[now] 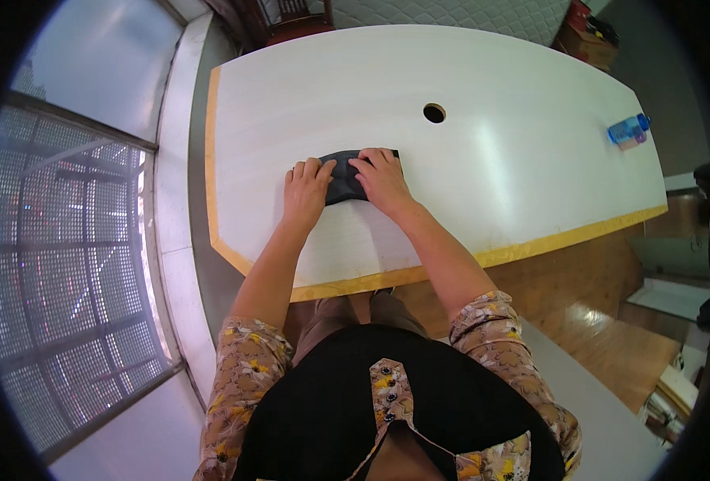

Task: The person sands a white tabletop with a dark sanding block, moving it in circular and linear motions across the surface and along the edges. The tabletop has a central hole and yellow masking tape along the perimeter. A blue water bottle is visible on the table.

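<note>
- The left hand (pixel 307 191) touches the left side of a dark folded cloth (pixel 343 179), fingers bent.
- The right hand (pixel 382 178) rests on the cloth's right side, fingers curled; whether either hand pinches it is unclear.
- The cloth lies on a white table (pixel 291 104) with yellow edging (pixel 359 284).
- A round hole (pixel 434 113) opens beyond the right hand.
- A blue bottle (pixel 629 130) lies near the table's right edge.
- A window (pixel 70 264) stands at left.
</note>
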`<state>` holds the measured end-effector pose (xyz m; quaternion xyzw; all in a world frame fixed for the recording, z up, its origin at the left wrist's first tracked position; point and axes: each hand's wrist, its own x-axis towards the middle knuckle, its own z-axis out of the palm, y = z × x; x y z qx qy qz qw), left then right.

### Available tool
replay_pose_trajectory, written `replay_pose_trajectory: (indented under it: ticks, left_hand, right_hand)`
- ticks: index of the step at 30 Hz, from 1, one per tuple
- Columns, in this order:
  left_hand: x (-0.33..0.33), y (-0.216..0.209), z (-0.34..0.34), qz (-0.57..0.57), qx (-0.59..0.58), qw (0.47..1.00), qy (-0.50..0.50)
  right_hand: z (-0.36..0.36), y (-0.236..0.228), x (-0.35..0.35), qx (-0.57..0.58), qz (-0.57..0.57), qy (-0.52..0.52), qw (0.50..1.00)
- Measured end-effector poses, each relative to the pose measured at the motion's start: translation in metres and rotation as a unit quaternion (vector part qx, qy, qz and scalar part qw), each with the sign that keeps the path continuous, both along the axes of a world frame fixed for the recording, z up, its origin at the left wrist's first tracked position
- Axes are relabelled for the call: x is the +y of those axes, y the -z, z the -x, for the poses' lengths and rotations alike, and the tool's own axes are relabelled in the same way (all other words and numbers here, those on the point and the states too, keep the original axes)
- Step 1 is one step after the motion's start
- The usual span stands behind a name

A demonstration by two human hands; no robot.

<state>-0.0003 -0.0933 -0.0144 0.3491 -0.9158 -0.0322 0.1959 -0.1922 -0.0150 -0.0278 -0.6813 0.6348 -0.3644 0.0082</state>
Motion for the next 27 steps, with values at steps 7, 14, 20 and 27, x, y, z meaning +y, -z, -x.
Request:
replay_pose_trajectory:
  ticks: [7, 14, 20, 27]
  left_hand:
    - [0.094, -0.006, -0.066, -0.029, -0.034, 0.999, -0.03]
    - [0.149, -0.014, -0.101, -0.032, -0.05, 0.997, -0.053]
    - [0.025, -0.005, -0.102, 0.002, -0.013, 0.994, -0.107]
    - [0.006, -0.005, -0.114, -0.031, -0.015, 0.99, -0.136]
  right_hand:
    - [-0.041, -0.006, 0.076, 0.007, -0.085, -0.174, 0.981]
    - [-0.066, -0.015, 0.111, -0.02, -0.108, -0.268, 0.957]
    - [-0.07, -0.005, -0.021, 0.01, -0.042, -0.208, 0.977]
    - [-0.095, -0.009, -0.049, 0.015, -0.068, -0.191, 0.979]
